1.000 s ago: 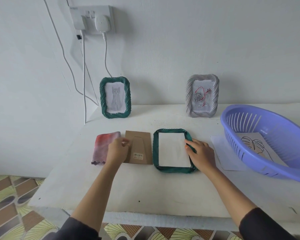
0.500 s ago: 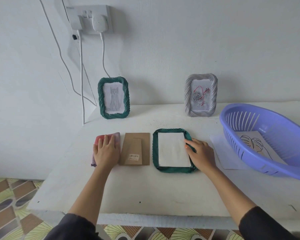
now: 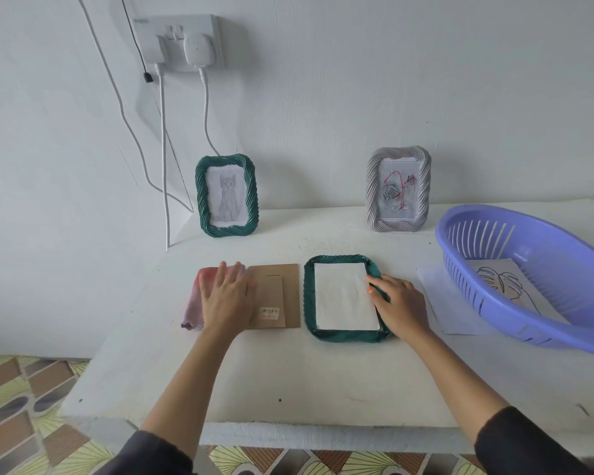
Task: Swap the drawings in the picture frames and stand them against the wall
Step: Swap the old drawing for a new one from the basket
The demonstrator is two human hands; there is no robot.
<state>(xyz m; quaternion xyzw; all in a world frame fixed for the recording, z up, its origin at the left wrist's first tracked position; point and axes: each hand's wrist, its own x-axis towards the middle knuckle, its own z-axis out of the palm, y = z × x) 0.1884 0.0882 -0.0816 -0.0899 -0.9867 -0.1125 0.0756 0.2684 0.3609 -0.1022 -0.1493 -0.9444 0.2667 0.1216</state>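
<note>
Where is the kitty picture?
The cat drawing is in the green frame standing against the wall at the table's back left, below the wall socket.

Two bare forearms in view, left hand and right hand both ungloved, no rings, watch or bracelets visible. Dark charcoal long sleeves pushed up near elbows: left sleeve, right sleeve. Orange-tinted nail visible on a right fingertip.

Both hands lie flat, palms down, left and right.
</note>
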